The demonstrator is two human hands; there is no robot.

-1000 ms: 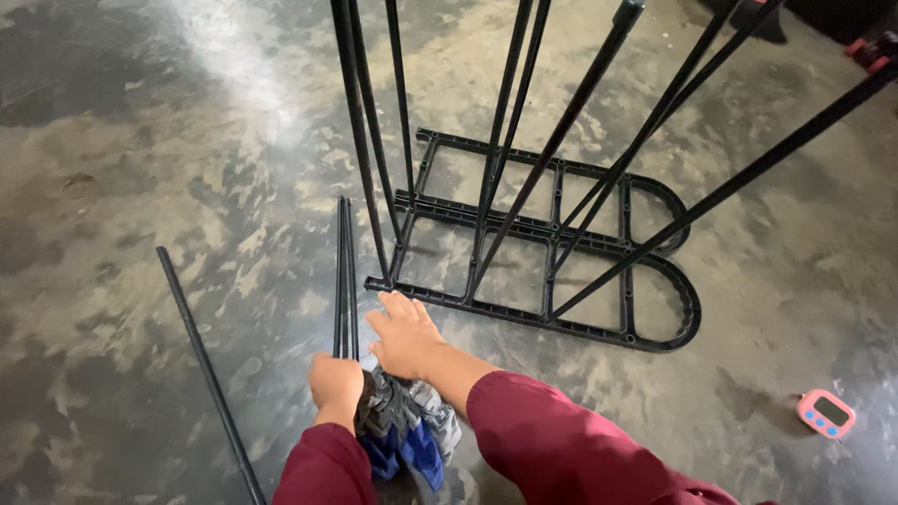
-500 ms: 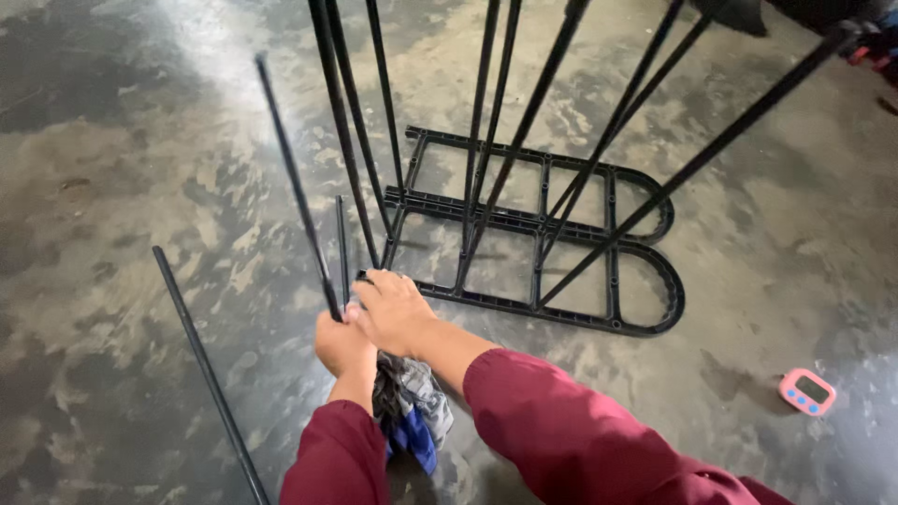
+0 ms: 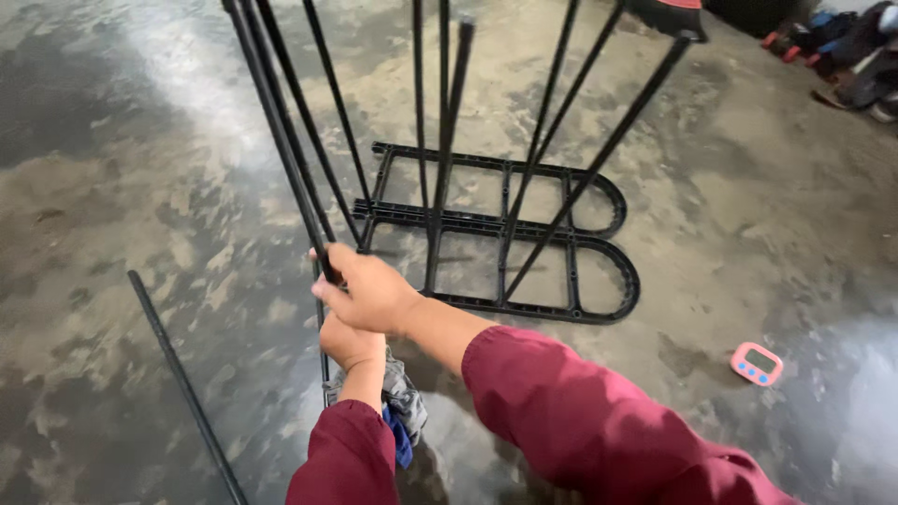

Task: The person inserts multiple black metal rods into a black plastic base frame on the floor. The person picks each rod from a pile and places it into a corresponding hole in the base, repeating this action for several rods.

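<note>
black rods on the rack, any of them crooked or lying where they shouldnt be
Yes. The rods standing in the floor frame lean at different angles and cross each other instead of rising parallel. One loose rod lies flat on the concrete, left of the hands. The right hand grips another rod, tilted, beside the frame.

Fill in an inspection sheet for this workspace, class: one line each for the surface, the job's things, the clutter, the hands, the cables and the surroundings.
Surface: mottled grey-brown concrete floor, bare and stained.
Job's things: black frame base flat on the floor with thin black rods standing in it; the held black rod slants upward; grey and blue cloth beneath the hands.
Clutter: loose black rod lying on the floor; small pink timer to the right.
Hands: right hand gripping the held rod; left hand just below it, over the cloth.
Cables: nothing seen.
Surroundings: shoes at the far right edge.
</note>
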